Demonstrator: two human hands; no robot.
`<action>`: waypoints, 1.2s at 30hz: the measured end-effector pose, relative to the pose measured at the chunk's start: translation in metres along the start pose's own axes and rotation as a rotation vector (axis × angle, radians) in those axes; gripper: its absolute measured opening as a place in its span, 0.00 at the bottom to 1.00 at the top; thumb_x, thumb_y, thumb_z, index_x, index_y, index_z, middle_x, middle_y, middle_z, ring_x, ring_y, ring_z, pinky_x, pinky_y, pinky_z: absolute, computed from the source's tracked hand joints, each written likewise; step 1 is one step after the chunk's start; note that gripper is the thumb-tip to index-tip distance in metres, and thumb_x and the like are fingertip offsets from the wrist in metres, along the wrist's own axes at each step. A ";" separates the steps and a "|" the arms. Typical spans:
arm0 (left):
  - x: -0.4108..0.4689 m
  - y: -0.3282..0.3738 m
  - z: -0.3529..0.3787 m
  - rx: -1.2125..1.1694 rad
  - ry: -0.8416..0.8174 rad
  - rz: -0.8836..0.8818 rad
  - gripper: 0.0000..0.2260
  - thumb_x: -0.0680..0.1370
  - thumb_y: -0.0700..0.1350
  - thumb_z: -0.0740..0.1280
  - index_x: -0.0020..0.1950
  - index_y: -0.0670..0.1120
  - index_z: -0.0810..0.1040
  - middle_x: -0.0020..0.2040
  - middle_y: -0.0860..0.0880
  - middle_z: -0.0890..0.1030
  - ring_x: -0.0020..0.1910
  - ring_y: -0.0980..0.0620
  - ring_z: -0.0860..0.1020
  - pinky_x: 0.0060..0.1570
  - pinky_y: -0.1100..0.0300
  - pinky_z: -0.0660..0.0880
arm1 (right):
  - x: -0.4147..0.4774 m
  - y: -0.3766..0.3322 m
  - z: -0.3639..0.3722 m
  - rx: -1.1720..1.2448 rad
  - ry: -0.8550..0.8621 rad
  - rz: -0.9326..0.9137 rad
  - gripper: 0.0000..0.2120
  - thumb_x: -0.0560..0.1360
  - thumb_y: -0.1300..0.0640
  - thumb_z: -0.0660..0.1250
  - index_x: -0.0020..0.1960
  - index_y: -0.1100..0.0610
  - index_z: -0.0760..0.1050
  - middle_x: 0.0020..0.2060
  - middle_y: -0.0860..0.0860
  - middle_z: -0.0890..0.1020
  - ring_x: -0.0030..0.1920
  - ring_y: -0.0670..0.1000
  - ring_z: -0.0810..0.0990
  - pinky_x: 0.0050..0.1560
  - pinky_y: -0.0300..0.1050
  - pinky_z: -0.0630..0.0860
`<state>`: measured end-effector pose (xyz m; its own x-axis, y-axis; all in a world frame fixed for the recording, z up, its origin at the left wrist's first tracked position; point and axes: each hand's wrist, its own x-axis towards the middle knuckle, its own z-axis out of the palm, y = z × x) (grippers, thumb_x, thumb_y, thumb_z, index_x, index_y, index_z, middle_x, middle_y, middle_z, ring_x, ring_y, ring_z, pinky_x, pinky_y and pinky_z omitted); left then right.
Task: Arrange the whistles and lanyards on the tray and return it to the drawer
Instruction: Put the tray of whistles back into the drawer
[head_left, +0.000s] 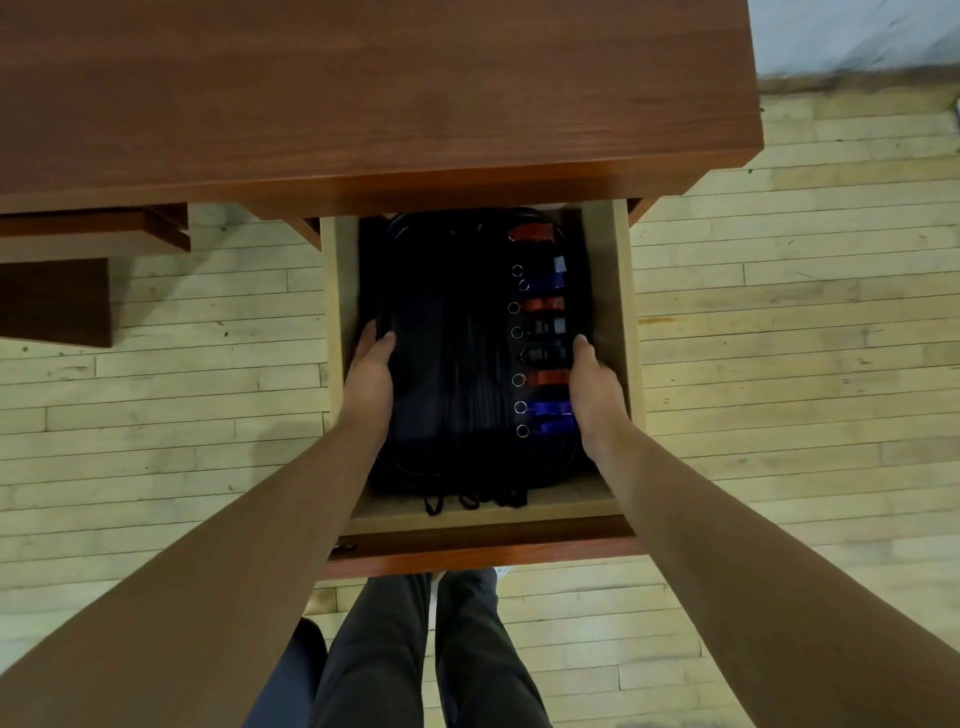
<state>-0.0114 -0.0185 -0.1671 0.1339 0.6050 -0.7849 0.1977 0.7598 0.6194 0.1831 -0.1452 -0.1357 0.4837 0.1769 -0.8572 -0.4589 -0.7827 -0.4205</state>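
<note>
Head view: black tray (415, 457) — red, blue, black whistles (545, 358) aligned — in drawer (613, 291).

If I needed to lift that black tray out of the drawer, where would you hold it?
Hold the black tray by its two long side edges, from above, as the left hand and right hand do now; the drawer walls leave little side room.

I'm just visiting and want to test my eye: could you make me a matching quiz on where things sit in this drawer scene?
Things:
1. left hand
2. right hand
3. whistles
4. lanyard loops

Places:
A. in a row along the tray's right side
B. on the tray's left edge
C. spilling over the tray's near edge
D. on the tray's right edge

Pairs: 1-B, 2-D, 3-A, 4-C
</note>
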 end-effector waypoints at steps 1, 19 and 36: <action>0.002 -0.003 0.000 -0.003 -0.005 0.001 0.32 0.74 0.60 0.63 0.78 0.61 0.60 0.77 0.55 0.66 0.76 0.50 0.63 0.76 0.43 0.58 | 0.004 0.005 0.001 0.009 -0.005 0.004 0.22 0.80 0.35 0.51 0.50 0.48 0.76 0.47 0.53 0.85 0.49 0.54 0.84 0.58 0.55 0.80; -0.011 -0.012 0.009 0.308 0.103 0.042 0.28 0.83 0.60 0.56 0.81 0.54 0.54 0.80 0.51 0.59 0.78 0.47 0.59 0.73 0.53 0.56 | 0.001 0.024 0.006 -0.110 0.021 -0.181 0.25 0.81 0.35 0.52 0.69 0.49 0.71 0.56 0.47 0.81 0.59 0.51 0.78 0.62 0.51 0.73; -0.197 0.018 0.005 0.228 0.075 -0.233 0.16 0.84 0.51 0.58 0.39 0.47 0.69 0.39 0.48 0.72 0.38 0.51 0.72 0.48 0.53 0.72 | -0.178 0.045 -0.029 0.379 -0.100 0.052 0.24 0.80 0.41 0.62 0.67 0.58 0.73 0.62 0.56 0.79 0.63 0.55 0.77 0.70 0.59 0.71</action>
<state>-0.0290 -0.1251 -0.0009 -0.0106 0.4434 -0.8963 0.4276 0.8122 0.3968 0.0979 -0.2294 0.0062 0.3863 0.2144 -0.8971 -0.7325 -0.5197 -0.4397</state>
